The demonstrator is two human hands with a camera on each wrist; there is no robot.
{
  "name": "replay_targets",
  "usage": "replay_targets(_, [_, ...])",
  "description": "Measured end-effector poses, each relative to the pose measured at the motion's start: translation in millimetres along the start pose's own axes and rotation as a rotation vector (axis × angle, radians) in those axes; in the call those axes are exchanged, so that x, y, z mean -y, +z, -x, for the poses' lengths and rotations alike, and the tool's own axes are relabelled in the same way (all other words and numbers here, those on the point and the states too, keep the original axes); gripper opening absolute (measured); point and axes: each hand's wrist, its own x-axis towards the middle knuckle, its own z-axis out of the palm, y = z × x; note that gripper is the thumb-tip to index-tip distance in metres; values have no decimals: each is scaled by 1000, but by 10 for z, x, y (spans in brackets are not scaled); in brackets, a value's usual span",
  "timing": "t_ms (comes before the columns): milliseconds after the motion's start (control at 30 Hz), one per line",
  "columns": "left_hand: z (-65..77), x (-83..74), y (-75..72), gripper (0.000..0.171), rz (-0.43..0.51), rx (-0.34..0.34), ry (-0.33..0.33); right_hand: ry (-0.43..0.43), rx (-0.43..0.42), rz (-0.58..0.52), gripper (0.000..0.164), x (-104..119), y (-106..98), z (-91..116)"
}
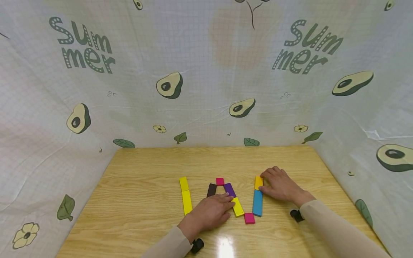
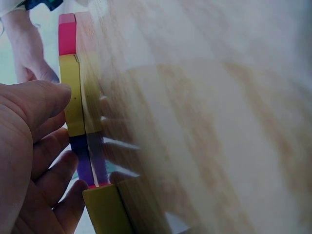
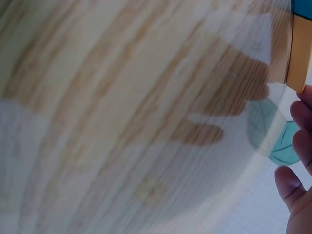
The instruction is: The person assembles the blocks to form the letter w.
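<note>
Flat coloured blocks lie end to end on the table in a zigzag. My left hand (image 1: 211, 211) rests over its middle, fingers extended, fingertips at a purple block (image 1: 229, 190) and a yellow block (image 1: 238, 208). In the left wrist view its thumb lies against that yellow block (image 2: 73, 97). A dark brown block (image 1: 211, 190) is partly hidden under this hand. With loosely bent fingers, my right hand (image 1: 284, 186) touches an orange block (image 1: 259, 182) at the top of the right-hand stroke. Below the orange one lies a blue block (image 1: 257, 203).
Two small pink blocks, an upper one (image 1: 220, 181) and a lower one (image 1: 249, 218), sit at the bends. Two yellow blocks, one short (image 1: 184, 184) and one longer (image 1: 187, 202), form the left stroke. A printed cloth (image 1: 206, 71) surrounds the wooden table (image 1: 145, 172).
</note>
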Motion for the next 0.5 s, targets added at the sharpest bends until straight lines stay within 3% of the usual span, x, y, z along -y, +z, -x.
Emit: replay_targets(500, [-1, -9, 0, 46, 9, -3, -9, 19, -12, 4, 45, -2, 34, 20])
